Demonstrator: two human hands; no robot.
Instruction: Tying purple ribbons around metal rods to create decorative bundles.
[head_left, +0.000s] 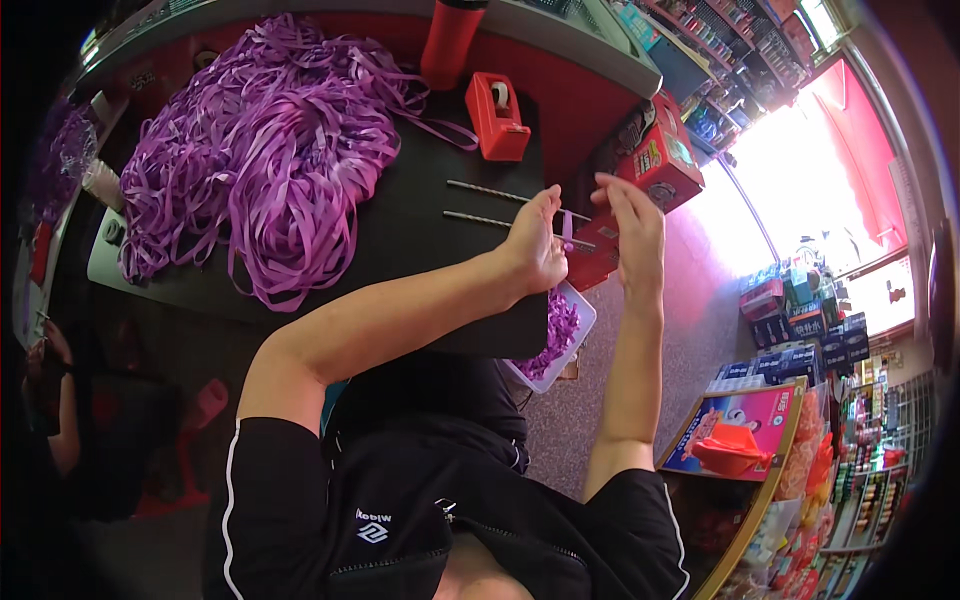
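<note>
Two thin, twisted metal rods (480, 218) jut side by side past the right edge of the black table. A short piece of purple ribbon (567, 230) is looped at the rods' outer ends. My left hand (538, 248) is beside the rods, fingers stretched upward, and covers part of them. To the right of the rod ends, my right hand (638, 235) is raised with fingers extended and nothing visible in it. A large tangled heap of purple ribbon (290, 150) covers the left part of the table. Below my left hand stands a white tub (577, 350) with small purple ribbon pieces.
An orange-red tape dispenser (500, 130) and a red cylinder (450, 45) stand behind the rods. Red boxes (660, 160) are stacked right of the table (400, 230). A glass-topped counter (560, 50) runs along the back. Packed shelves and a bright doorway are farther right.
</note>
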